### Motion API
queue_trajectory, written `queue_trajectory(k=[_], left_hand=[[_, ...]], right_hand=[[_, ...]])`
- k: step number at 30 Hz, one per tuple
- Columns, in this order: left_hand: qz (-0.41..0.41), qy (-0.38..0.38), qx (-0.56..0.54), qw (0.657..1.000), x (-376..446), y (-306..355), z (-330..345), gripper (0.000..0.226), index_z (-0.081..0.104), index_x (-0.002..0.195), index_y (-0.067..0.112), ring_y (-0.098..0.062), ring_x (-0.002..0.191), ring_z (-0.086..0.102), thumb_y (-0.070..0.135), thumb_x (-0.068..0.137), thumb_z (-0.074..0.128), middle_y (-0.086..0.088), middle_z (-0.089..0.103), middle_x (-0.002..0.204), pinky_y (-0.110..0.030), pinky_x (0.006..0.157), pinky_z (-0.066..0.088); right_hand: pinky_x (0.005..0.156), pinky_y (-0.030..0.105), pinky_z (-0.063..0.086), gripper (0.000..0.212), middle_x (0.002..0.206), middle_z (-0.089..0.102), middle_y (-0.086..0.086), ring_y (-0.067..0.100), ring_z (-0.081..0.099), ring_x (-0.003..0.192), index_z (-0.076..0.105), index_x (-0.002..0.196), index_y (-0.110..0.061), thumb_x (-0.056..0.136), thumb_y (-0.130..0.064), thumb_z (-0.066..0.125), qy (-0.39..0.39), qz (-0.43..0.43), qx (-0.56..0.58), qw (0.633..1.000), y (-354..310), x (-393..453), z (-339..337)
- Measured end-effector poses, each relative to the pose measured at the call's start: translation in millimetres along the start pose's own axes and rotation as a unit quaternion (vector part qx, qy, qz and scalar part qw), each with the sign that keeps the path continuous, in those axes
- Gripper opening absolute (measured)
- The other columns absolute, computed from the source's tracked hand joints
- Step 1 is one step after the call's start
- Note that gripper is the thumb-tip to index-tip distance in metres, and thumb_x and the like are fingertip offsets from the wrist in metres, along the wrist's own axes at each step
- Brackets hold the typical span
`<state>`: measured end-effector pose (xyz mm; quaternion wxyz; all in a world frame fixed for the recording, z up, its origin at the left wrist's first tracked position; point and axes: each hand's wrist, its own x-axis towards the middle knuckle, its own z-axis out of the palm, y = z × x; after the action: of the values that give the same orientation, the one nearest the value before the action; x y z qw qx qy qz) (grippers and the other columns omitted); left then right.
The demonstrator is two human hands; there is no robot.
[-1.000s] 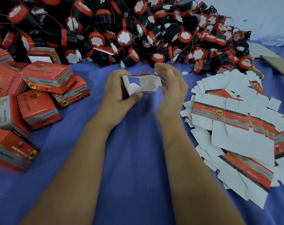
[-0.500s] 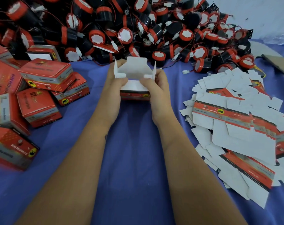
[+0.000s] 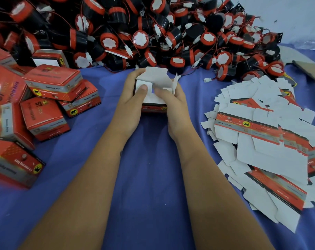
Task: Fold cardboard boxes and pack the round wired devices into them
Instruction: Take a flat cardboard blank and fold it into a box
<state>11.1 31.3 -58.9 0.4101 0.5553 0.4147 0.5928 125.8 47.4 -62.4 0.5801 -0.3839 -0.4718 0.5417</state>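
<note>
head view: both hands meet at frame centre, just above the middle, around one half-folded box (image 3: pixel 154 98). left hand (image 3: pixel 133 98) grips the box's left side, fingers wrapped round behind it, thumb (image 3: pixel 142 89) pressing down on a white inner flap. right hand (image 3: pixel 172 103) grips the right side, its thumb (image 3: pixel 160 92) pressing the other inner flap from the right; the two thumbs nearly meet over the opening. box sits between the palms, open end up and toward the camera, white inside showing, red printed wall low at the front edge just under the thumbs. its big lid flap (image 3: pixel 155 73) stands up at the back, above the fingers; a small side flap sticks up at the right, beside the right hand's fingers. whether the box touches the blue cloth (image 3: pixel 147 177) cannot tell.

pile of devices (image 3: pixel 135 33), black and red with white faces and thin wires, fills the top of the frame, just behind the box. closed boxes (image 3: pixel 52 82) heaped at left, mid to lower left. flat blanks (image 3: pixel 261 141) spread over the right side, white sides mostly up. brown cardboard sheet (image 3: pixel 311 69) at the right edge, upper part.
</note>
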Motion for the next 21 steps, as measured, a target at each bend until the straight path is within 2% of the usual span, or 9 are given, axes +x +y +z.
queue_trajectory(k=[2,4,5,7,11,14,18,20,21], left_hand=[[-0.003,0.019,-0.006,1.000,1.7,-0.7,0.1,0.035,0.049,0.119,0.040,0.011,0.096,0.061,0.010,0.103,0.041,0.021,0.061,0.115,-0.011,0.077,0.048],[-0.009,0.034,-0.008,0.999,3.3,-1.2,-0.1,0.033,0.050,0.118,0.039,0.013,0.093,0.061,0.012,0.103,0.041,0.025,0.064,0.108,-0.011,0.075,0.048],[-0.011,0.038,-0.006,0.999,3.7,-1.9,-0.2,0.032,0.051,0.118,0.039,0.013,0.092,0.061,0.013,0.103,0.041,0.026,0.064,0.106,-0.010,0.075,0.049],[-0.019,0.041,-0.002,0.999,4.2,-4.1,-0.3,0.031,0.051,0.120,0.038,0.013,0.092,0.062,0.014,0.103,0.041,0.028,0.065,0.104,-0.010,0.074,0.049],[-0.023,0.041,-0.025,0.999,5.0,-4.1,0.2,0.035,0.047,0.126,0.038,0.007,0.092,0.064,0.012,0.103,0.041,0.014,0.063,0.115,-0.012,0.073,0.050],[-0.002,0.042,-0.036,0.998,3.2,-1.8,0.7,0.038,0.052,0.111,0.041,-0.005,0.092,0.066,0.006,0.101,0.042,0.005,0.065,0.112,-0.022,0.075,0.053],[-0.040,0.029,-0.126,0.991,4.5,1.6,-3.4,0.026,0.059,0.084,0.021,-0.020,0.094,0.064,0.007,0.097,0.042,-0.007,0.064,0.106,-0.032,0.078,0.052],[-0.053,0.028,-0.153,0.986,4.8,3.3,-4.3,0.023,0.057,0.077,0.021,-0.026,0.097,0.062,0.013,0.094,0.043,-0.013,0.063,0.107,-0.037,0.079,0.049],[-0.052,0.030,-0.130,0.990,4.3,3.1,-3.3,0.021,0.056,0.076,0.024,-0.023,0.096,0.062,0.017,0.092,0.046,-0.010,0.064,0.105,-0.036,0.077,0.049]], right_hand=[[0.086,0.033,0.054,0.032,0.104,0.071,0.002,0.017,0.067,0.096,0.068,0.111,-0.017,0.092,-0.039,0.053,-0.030,0.018,0.086,0.996,-2.9,0.3,-1.3],[0.092,0.033,0.052,0.048,0.116,0.069,0.008,0.021,0.065,0.107,0.067,0.118,-0.014,0.100,-0.047,0.037,-0.030,0.033,0.152,0.987,-6.1,2.2,-3.9],[0.096,0.037,0.049,0.050,0.121,0.066,0.012,0.025,0.062,0.111,0.063,0.123,-0.009,0.100,-0.044,0.037,-0.030,0.035,0.152,0.987,-6.7,2.9,-4.2],[0.097,0.043,0.046,0.038,0.115,0.066,0.012,0.026,0.061,0.106,0.061,0.123,-0.007,0.096,-0.029,0.045,-0.044,0.033,0.122,0.991,-5.8,3.4,-4.0],[0.086,0.040,0.048,0.032,0.104,0.068,0.007,0.022,0.061,0.097,0.061,0.116,-0.013,0.087,-0.010,0.049,-0.048,0.018,0.072,0.996,-3.0,4.2,-2.8],[0.076,0.033,0.051,0.030,0.098,0.068,0.003,0.020,0.060,0.090,0.063,0.106,-0.019,0.081,-0.010,0.050,-0.032,0.007,0.064,0.997,-2.8,4.6,-1.3],[0.068,0.031,0.052,0.024,0.094,0.067,0.005,0.021,0.061,0.087,0.067,0.090,-0.024,0.078,-0.014,0.049,-0.024,0.002,0.056,0.998,-2.2,1.7,-1.6],[0.065,0.028,0.053,0.026,0.092,0.070,0.001,0.017,0.064,0.084,0.068,0.091,-0.022,0.077,-0.019,0.046,-0.041,0.003,0.073,0.997,-2.9,-0.2,-2.2],[0.064,0.026,0.053,0.028,0.090,0.071,0.001,0.015,0.066,0.082,0.067,0.094,-0.018,0.077,-0.020,0.044,-0.049,0.004,0.091,0.995,-3.8,-1.0,-2.4]])
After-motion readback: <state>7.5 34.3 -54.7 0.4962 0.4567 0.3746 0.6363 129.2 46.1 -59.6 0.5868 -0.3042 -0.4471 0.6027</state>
